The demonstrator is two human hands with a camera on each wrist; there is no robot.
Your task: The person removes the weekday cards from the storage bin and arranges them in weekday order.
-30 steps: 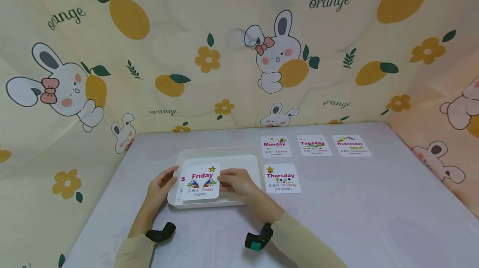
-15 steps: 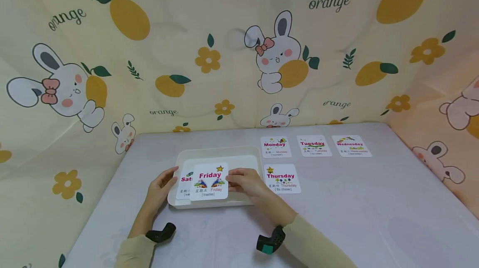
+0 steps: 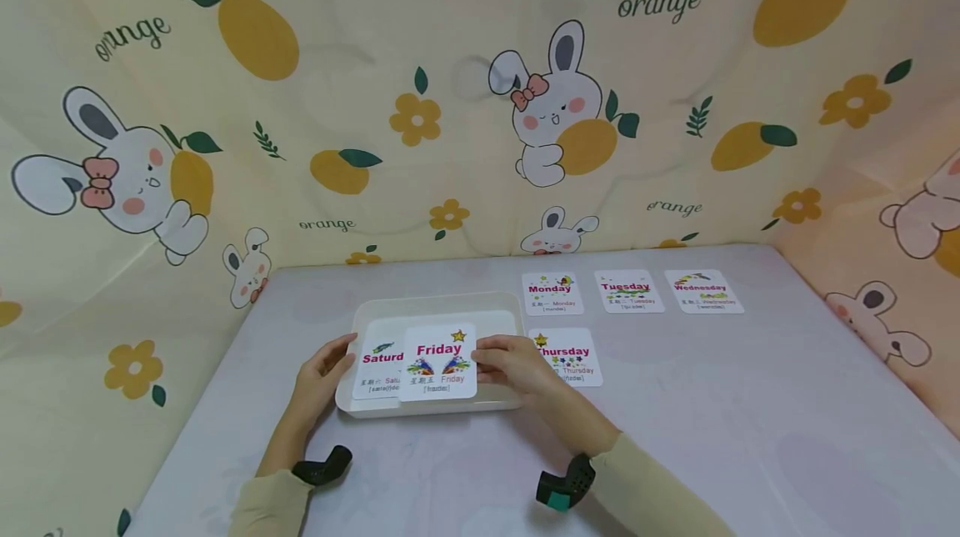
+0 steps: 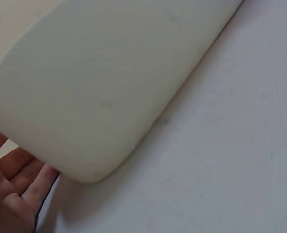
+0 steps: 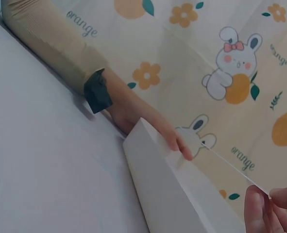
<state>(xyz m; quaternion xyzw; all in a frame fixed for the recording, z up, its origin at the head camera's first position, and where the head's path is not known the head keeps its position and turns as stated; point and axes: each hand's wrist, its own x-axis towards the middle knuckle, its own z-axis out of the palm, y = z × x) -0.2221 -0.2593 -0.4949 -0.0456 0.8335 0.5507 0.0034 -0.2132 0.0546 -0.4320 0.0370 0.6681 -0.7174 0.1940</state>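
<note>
My right hand (image 3: 513, 366) pinches the right edge of a white Friday card (image 3: 438, 363), held up over the white tray (image 3: 486, 317). The right wrist view shows this card (image 5: 235, 168) edge-on between thumb and fingers. Behind its left side a Saturday card (image 3: 378, 372) lies in the tray, partly covered. My left hand (image 3: 321, 383) holds the tray's left end, with fingers at the rim. In the left wrist view the tray's long wall (image 4: 104, 102) fills much of the picture and the left hand (image 4: 19, 191) shows behind its corner.
Monday (image 3: 553, 293), Tuesday (image 3: 629, 293) and Wednesday (image 3: 704, 293) cards lie in a row behind and right of the tray. A Thursday card (image 3: 577, 353) lies below Monday, partly hidden by my right hand. A patterned cloth (image 3: 450, 145) rises behind the pale table (image 3: 675, 437).
My right hand has moved the Friday card to the right, uncovering more of the Saturday card and now overlapping the Thursday card. The left hand and tray have stayed still.
</note>
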